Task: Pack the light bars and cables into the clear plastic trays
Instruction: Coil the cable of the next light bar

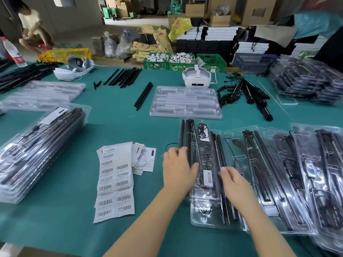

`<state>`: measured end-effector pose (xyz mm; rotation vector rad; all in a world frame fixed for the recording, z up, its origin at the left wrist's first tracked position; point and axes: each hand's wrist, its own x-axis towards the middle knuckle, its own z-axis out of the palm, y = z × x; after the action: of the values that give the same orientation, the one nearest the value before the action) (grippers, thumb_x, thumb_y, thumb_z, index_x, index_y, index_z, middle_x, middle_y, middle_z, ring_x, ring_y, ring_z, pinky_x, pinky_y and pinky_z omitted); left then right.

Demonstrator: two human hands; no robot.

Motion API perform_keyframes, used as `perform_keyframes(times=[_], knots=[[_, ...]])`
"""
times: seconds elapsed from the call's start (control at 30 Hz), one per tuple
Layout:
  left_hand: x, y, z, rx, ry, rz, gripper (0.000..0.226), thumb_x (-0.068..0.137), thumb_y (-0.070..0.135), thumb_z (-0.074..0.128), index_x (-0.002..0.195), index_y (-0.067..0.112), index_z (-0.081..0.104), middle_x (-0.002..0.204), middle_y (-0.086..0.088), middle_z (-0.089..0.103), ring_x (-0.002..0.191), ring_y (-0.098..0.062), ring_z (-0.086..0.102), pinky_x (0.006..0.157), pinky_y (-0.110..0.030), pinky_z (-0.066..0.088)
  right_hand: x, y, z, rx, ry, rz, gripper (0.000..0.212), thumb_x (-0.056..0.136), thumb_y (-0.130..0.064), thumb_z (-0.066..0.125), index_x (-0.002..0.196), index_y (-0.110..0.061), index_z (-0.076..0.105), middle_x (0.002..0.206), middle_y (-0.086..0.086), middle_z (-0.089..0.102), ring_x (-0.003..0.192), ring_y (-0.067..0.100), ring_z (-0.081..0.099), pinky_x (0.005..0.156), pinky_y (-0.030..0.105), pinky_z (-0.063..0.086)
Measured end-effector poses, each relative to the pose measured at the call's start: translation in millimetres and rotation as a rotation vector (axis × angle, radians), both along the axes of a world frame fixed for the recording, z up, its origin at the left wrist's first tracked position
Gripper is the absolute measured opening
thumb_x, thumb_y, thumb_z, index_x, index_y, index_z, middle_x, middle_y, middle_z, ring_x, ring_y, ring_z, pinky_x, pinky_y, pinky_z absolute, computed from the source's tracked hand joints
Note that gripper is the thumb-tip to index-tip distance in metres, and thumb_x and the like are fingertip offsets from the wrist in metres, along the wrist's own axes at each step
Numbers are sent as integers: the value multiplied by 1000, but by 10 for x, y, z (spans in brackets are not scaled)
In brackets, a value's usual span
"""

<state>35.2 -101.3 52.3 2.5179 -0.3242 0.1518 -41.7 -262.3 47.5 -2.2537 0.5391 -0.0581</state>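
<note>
Green cloth covers the worktop (74, 210). At 9 o'clock, a stack of filled trays (37, 151) with a white label on top. Behind it at 10 o'clock, empty clear trays (44, 93). Barcode label sheets (115, 182) lie just left of centre, small cards (143, 158) beside them.

Left hand (178, 169): fingers straight and spread, lying flat on the left edge of the open tray (207, 216), thumb resting against the black light bars (189, 138) at that side. It pinches nothing that I can see. Right hand (233, 180): fingers relaxed, tips touching the bars and strip on the tray's right side, just beside the barcode sticker (208, 177); also no clear grip.

The tray sits between both hands at 5 o'clock of centre. A coiled cable (202, 131) sits in its far pocket, at 12 o'clock from the hands. A loop of cable (170, 145) sticks out past the tray's left edge, just above the left hand.

Risk: the far bar ends overhang the tray's far edge, so pressing down here may leave them unseated, or pop them out. The stray loop could get pinched at closing.

Right of that, more filled trays (278, 173) overlap toward 3 o'clock. An empty tray (185, 102) sits at 12 o'clock, loose bars (143, 95) to its left.
</note>
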Motion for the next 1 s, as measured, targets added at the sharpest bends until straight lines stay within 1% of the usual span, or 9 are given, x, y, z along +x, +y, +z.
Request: perform_keyframes(times=[0.1,0.23,0.37,0.47,0.57,0.67,0.87,0.93,1.0], knots=[[105,156,-15,-130,342,75,81,93,48,62,153,12,21,148,-15,35,131,-32,44,105,-41,39,-23,44,1,-57,24,26,41,103,-52,32,126,-30,58,97,-14,63,103,12,56,86,30,45],[233,204,-38,-289,500,79,83,87,43,73,150,10,30,146,-10,47,128,-28,51,97,-35,43,-63,157,34,-174,38,64,37,102,-53,32,120,-38,62,87,-19,59,121,20,44,103,46,40],[366,287,56,-673,792,68,59,82,28,80,130,5,54,109,-10,71,81,-23,64,68,-33,51,-111,182,12,-211,-8,62,34,100,-53,37,114,-41,66,79,-30,48,119,17,44,102,45,40],[405,358,219,-800,920,-32,27,88,16,71,112,4,65,72,-4,69,48,-14,52,43,-22,42,-134,197,0,-203,-37,50,36,101,-52,40,110,-37,72,74,-33,45,112,14,43,104,47,39],[424,492,483,-682,844,-138,22,91,14,65,112,9,68,74,-5,72,52,-15,55,48,-23,45,-138,238,36,-185,-61,36,42,101,-52,39,99,-30,74,71,-28,51,111,18,48,103,49,41],[401,769,814,-576,731,-223,20,89,12,64,107,12,71,94,-11,77,83,-26,74,78,-38,59,-137,300,72,-282,-145,37,33,100,-46,44,105,-30,72,96,-19,68,114,21,55,102,47,44],[346,1585,1249,-102,219,-156,27,80,4,54,101,19,63,90,-9,70,90,-35,68,77,-43,56,-82,985,78,-382,-368,350,31,97,-34,58,123,-21,68,125,-6,66,121,17,55,108,38,43],[364,1848,1176,170,60,-84,52,79,2,51,127,22,53,114,-6,63,108,-39,57,88,-50,50,-76,1329,0,-406,-312,533,49,99,-48,42,140,-24,56,146,-4,52,139,20,41,118,39,31],[373,2082,1009,422,41,23,81,84,6,55,156,22,22,151,-2,42,130,-34,46,102,-50,43,-48,1622,-108,-451,-267,693,65,97,-58,25,153,-27,37,162,-2,29,152,21,17,124,41,14]])
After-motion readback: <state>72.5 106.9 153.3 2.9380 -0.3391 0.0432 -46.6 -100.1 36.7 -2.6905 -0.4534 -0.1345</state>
